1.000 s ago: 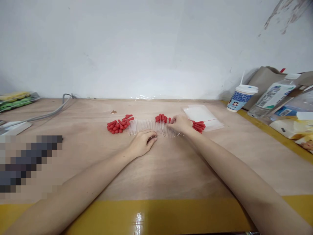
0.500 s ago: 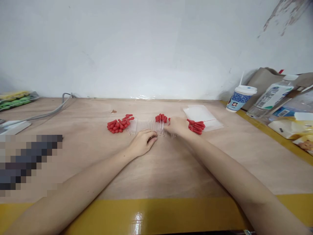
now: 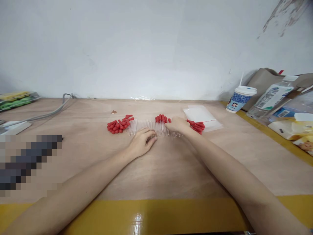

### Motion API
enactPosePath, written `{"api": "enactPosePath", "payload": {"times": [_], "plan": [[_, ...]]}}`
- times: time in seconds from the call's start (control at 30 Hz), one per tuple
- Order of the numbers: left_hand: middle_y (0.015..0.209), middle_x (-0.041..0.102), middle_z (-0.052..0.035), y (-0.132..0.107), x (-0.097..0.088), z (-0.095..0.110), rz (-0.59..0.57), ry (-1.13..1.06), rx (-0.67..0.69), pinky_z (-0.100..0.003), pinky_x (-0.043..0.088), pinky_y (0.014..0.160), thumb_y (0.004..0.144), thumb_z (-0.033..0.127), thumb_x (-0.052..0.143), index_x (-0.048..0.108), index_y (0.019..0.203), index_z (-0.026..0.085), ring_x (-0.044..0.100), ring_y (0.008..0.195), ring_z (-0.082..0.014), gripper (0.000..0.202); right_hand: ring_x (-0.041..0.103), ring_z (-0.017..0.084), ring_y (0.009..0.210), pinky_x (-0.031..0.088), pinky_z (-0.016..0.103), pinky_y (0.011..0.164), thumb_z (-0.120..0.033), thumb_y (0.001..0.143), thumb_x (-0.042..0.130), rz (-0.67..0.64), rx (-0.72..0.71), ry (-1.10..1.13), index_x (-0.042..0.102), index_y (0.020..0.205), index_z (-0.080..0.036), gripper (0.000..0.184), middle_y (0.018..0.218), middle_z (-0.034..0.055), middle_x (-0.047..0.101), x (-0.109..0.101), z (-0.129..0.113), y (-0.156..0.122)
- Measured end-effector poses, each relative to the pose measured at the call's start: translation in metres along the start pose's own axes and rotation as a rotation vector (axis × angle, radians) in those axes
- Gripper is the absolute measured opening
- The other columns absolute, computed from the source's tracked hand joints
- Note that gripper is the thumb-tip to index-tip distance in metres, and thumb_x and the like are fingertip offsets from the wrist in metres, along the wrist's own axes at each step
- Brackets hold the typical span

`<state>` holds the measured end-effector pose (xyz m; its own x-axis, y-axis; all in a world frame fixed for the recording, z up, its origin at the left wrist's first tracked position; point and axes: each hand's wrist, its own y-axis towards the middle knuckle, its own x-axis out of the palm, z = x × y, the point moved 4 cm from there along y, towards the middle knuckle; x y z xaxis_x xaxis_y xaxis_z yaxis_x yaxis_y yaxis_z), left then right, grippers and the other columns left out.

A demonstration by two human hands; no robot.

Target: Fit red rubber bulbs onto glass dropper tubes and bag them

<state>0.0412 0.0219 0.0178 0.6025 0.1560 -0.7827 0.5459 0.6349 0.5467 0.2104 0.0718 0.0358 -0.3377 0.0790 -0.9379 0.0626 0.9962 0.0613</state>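
Row of clear tubes [image 3: 144, 126] lies side by side on the bench [image 3: 171, 169], mid-far, running left to right. The tubes are thin and see-through, hard to make out against the wood. A few at the right end of the row carry red caps [image 3: 161, 118] on their far ends, standing in a tight cluster.

Left hand [image 3: 141, 142] is palm down at the near edge of the row, fingers half curled with the tips on the tube ends; cannot tell if it grips anything. Right hand [image 3: 177, 125] is at the right end of the row, just beside the capped cluster, fingers pinched together; what they pinch is hidden.

Loose pile of red caps [image 3: 119, 125] sits at the left end of the row, touching it. A red bundle [image 3: 197, 126] lies just right of the right hand, partly on a clear plastic bag [image 3: 202, 115].

Far right: paper cup with straw [image 3: 240, 98], bottle [image 3: 271, 97], brown paper bag [image 3: 262, 80]. Far left: grey cable [image 3: 46, 115], green and yellow packs [image 3: 14, 99].
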Motion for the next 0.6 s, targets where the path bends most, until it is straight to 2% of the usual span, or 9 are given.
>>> {"api": "enactPosePath", "payload": {"times": [0.07,0.13,0.23,0.33,0.4,0.53,0.6], "plan": [[0.086,0.063,-0.0052,0.005,-0.015,-0.011,0.096,0.091,-0.095,-0.033,0.044,0.08,0.082,0.027,0.05,0.062,0.079,0.017,0.056,0.085,-0.019,0.015,0.06,0.023,0.064,0.04,0.029,0.053,-0.035,0.072,0.048,-0.06,-0.004,0.02,0.06,0.064,-0.016,0.024,0.066,0.0092,0.063,-0.005,0.002,-0.005],[0.076,0.06,-0.0045,0.01,-0.036,-0.032,0.195,0.203,-0.255,-0.033,0.044,0.078,0.08,0.031,0.051,0.06,0.068,0.017,0.056,0.081,-0.0197,0.02,0.056,0.018,0.057,0.036,0.026,0.05,-0.03,0.075,0.044,-0.087,-0.095,0.059,0.056,0.058,-0.017,0.024,0.058,0.0052,0.059,-0.007,0.002,-0.013],[0.078,0.061,-0.0054,0.016,-0.068,-0.074,0.222,0.314,-0.5,-0.032,0.044,0.077,0.079,0.033,0.05,0.061,0.07,0.017,0.057,0.084,-0.0215,0.022,0.054,0.014,0.056,0.035,0.023,0.05,-0.023,0.076,0.044,-0.015,-0.257,0.148,0.055,0.065,-0.016,0.018,0.058,0.0016,0.058,-0.008,0.005,-0.027],[0.092,0.064,-0.0059,0.021,-0.085,-0.115,0.103,0.334,-0.66,-0.029,0.045,0.076,0.077,0.029,0.051,0.063,0.091,0.018,0.058,0.088,-0.0215,0.021,0.056,0.013,0.066,0.039,0.022,0.058,-0.02,0.079,0.045,0.122,-0.45,0.244,0.057,0.084,-0.016,0.014,0.073,0.0021,0.063,-0.006,0.01,-0.038],[0.095,0.065,-0.0055,0.027,-0.085,-0.134,-0.037,0.339,-0.712,-0.028,0.045,0.076,0.075,0.031,0.053,0.064,0.093,0.02,0.058,0.092,-0.0223,0.024,0.057,0.015,0.074,0.042,0.025,0.065,-0.019,0.082,0.044,0.206,-0.564,0.276,0.058,0.094,-0.016,0.019,0.082,0.0044,0.064,-0.002,0.014,-0.044],[0.095,0.067,-0.004,0.043,-0.076,-0.153,-0.186,0.332,-0.809,-0.023,0.045,0.069,0.072,0.03,0.054,0.065,0.093,0.02,0.061,0.086,-0.0199,0.026,0.058,0.018,0.083,0.044,0.03,0.072,-0.02,0.085,0.042,0.363,-0.624,0.318,0.057,0.107,-0.015,0.027,0.087,0.0081,0.064,0.008,0.024,-0.05],[0.088,0.069,-0.004,0.053,-0.07,-0.158,-0.237,0.33,-0.827,-0.023,0.045,0.064,0.068,0.029,0.058,0.066,0.087,0.019,0.062,0.079,-0.0196,0.023,0.057,0.019,0.082,0.045,0.032,0.072,-0.02,0.086,0.041,0.406,-0.647,0.312,0.057,0.108,-0.016,0.028,0.087,0.0082,0.063,0.013,0.026,-0.051]]}}
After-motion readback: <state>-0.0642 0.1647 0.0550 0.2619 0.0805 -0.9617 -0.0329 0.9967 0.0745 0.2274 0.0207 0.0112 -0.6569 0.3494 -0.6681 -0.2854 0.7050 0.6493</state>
